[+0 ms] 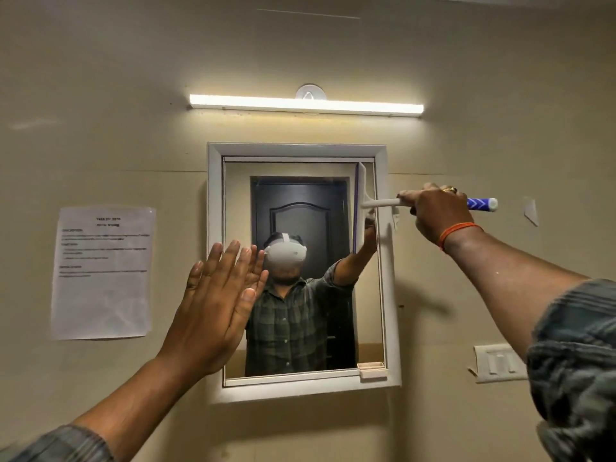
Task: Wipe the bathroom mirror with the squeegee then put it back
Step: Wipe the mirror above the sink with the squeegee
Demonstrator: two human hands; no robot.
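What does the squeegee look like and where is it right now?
The squeegee is white plastic, with a long thin blade standing upright against the mirror glass by its right edge, near the top. Its handle sticks out sideways to the right and ends in a blue grip with white arrows. The right hand holds the handle.

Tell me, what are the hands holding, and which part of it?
The right hand grips the squeegee by its handle, near the blue end. The left hand holds nothing; its fingers are straight.
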